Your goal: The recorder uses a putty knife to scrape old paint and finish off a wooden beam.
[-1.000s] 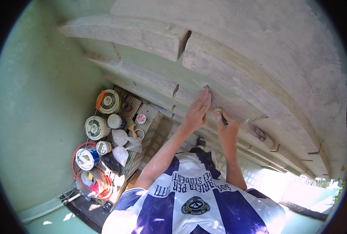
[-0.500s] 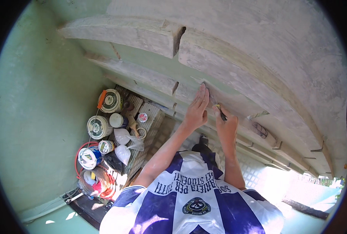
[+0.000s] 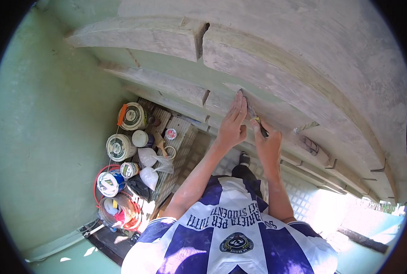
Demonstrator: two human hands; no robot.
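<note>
My left hand (image 3: 232,124) reaches up with its fingers stretched out and close together. Its fingertips touch the pale plastered surface (image 3: 276,108) beside a thin tool. In my right hand (image 3: 268,140) is that tool, which looks like a putty knife (image 3: 255,118) with a dark handle and a yellowish collar. Its narrow blade runs up next to my left fingers; the blade's tip is partly hidden by them. Both hands work at a lower ledge, under a wide curved plastered ledge (image 3: 267,68).
A dark grey rounded object (image 3: 309,145) rests on a ledge to the right. At the left, a plank platform (image 3: 181,132) bears lidded buckets (image 3: 120,147), bags of white powder (image 3: 148,157), a brush (image 3: 161,144), a tape roll (image 3: 170,152) and a red hose (image 3: 97,182).
The whole view has shifted slightly. Both hands stay close together at the same ledge, with the left fingertips a little farther up. The right hand keeps its hold on the putty knife.
</note>
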